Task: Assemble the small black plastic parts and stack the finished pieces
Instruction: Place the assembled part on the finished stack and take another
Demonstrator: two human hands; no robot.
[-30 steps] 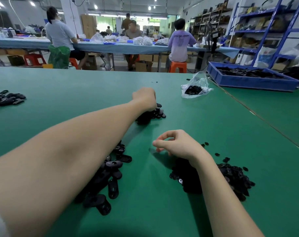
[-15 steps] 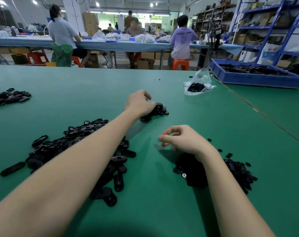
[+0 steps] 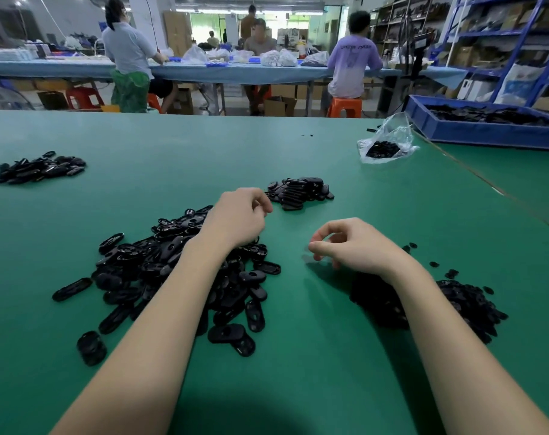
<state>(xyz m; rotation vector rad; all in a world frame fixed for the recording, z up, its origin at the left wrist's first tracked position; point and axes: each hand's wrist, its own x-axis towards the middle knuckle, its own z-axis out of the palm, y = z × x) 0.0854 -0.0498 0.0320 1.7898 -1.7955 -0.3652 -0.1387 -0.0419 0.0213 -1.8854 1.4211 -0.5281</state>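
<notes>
Both hands, left hand (image 3: 238,215) and right hand (image 3: 354,243), hover loosely curled and empty; a careless reach could topple the finished stack (image 3: 299,191).

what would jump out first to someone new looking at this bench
Two bare forearms reach over the green table, the left hand above a big heap of oval black plastic shells, the right hand by a pile of small black discs. Beyond them sits a neat stack of finished black pieces.
</notes>
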